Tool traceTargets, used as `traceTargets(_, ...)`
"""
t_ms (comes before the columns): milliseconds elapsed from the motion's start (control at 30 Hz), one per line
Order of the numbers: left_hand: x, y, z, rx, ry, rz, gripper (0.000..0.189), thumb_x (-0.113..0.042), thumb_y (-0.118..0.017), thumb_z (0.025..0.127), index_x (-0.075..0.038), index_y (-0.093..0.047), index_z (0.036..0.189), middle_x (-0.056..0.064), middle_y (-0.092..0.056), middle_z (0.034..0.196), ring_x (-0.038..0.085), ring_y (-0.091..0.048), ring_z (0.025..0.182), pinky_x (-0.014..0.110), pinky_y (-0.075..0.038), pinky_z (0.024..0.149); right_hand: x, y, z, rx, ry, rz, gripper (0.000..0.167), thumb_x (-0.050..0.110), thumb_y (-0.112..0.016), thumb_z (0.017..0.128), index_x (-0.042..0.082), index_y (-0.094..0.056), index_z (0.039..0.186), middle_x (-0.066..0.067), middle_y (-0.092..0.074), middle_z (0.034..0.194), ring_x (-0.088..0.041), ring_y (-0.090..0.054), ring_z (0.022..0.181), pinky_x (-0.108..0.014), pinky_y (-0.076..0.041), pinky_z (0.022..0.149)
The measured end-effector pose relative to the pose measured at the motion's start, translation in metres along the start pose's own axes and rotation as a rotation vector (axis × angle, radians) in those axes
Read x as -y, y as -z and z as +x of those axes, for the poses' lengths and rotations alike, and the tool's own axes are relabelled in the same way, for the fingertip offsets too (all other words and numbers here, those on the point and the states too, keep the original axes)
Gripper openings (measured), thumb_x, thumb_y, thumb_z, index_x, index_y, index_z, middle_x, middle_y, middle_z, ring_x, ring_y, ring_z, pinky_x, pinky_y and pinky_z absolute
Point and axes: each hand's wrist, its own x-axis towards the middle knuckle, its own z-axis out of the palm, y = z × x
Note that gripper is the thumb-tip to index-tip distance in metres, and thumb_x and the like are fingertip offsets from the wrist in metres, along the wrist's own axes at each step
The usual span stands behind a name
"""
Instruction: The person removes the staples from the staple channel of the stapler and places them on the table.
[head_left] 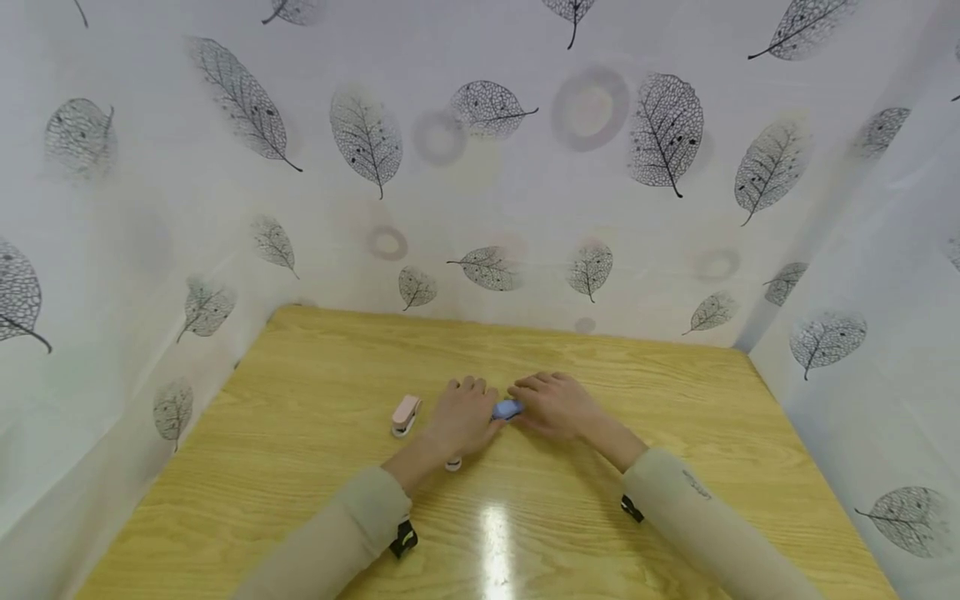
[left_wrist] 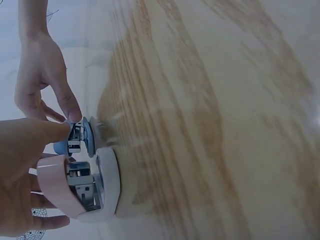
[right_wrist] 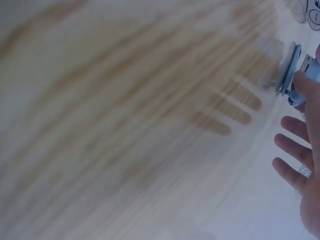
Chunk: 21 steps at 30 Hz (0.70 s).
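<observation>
A small blue stapler is between both hands, low over the table. My left hand pinches one end; in the left wrist view its thumb lies against the stapler's blue top. My right hand pinches the other end with the thumb and a finger, while its other fingers extend apart in the right wrist view. Close by the left hand, a pink stapler with a white base stands on the table. In the head view only its white end shows beneath the left wrist.
Another pink stapler stands left of the left hand. The wood-grain table is shiny and reflects light near its front. A pale leaf-print curtain encloses the table's back and sides. Black straps show under both sleeves.
</observation>
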Motion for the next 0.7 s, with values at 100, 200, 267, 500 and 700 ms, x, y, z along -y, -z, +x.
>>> traceTargets(100, -0.003, 0.001, 0.002, -0.005, -0.014, 0.020, 0.042, -0.050, -0.061, 0.105, -0.012, -0.070, 0.119, 0.006, -0.071, 0.112, 0.025, -0.066, 0.109, 0.045, -0.055, 0.097, 0.000, -0.001, 0.000, -0.019, 0.013, 0.010, 0.047, 0.049, -0.073, 0.097, 0.015, -0.073, 0.129, -0.006, -0.075, 0.131, -0.028, -0.073, 0.120, -0.046, -0.058, 0.102)
traceTargets(200, -0.007, 0.001, 0.005, -0.004, -0.021, 0.024, 0.041, -0.048, -0.060, 0.105, -0.012, -0.071, 0.122, 0.007, -0.072, 0.116, 0.026, -0.066, 0.113, 0.045, -0.055, 0.098, -0.003, -0.002, -0.004, -0.062, 0.039, -0.002, 0.040, 0.044, -0.077, 0.095, 0.014, -0.075, 0.123, -0.005, -0.077, 0.125, -0.027, -0.074, 0.115, -0.044, -0.060, 0.097)
traceTargets(267, -0.010, 0.000, 0.007, 0.000, -0.026, 0.022, 0.040, -0.047, -0.060, 0.106, -0.012, -0.071, 0.123, 0.007, -0.071, 0.117, 0.026, -0.066, 0.115, 0.046, -0.056, 0.099, -0.006, -0.003, -0.009, -0.094, 0.059, -0.016, 0.036, 0.040, -0.079, 0.094, 0.014, -0.076, 0.119, -0.005, -0.079, 0.121, -0.027, -0.075, 0.111, -0.042, -0.061, 0.093)
traceTargets(500, -0.032, -0.003, 0.014, 0.024, -0.054, 0.046, 0.041, -0.050, -0.058, 0.106, -0.016, -0.070, 0.126, 0.004, -0.071, 0.118, 0.024, -0.065, 0.118, 0.043, -0.055, 0.100, -0.013, 0.001, -0.037, -0.154, 0.072, -0.010, 0.031, 0.032, -0.083, 0.090, 0.013, -0.077, 0.112, -0.003, -0.080, 0.111, -0.025, -0.076, 0.100, -0.039, -0.062, 0.082)
traceTargets(700, -0.056, -0.006, 0.021, 0.019, -0.097, 0.079, 0.038, -0.052, -0.057, 0.106, -0.019, -0.069, 0.121, 0.000, -0.071, 0.114, 0.018, -0.066, 0.110, 0.035, -0.055, 0.091, -0.020, 0.004, -0.067, -0.134, 0.031, 0.017, 0.029, 0.030, -0.084, 0.089, 0.012, -0.077, 0.110, -0.004, -0.079, 0.108, -0.025, -0.075, 0.097, -0.039, -0.062, 0.082)
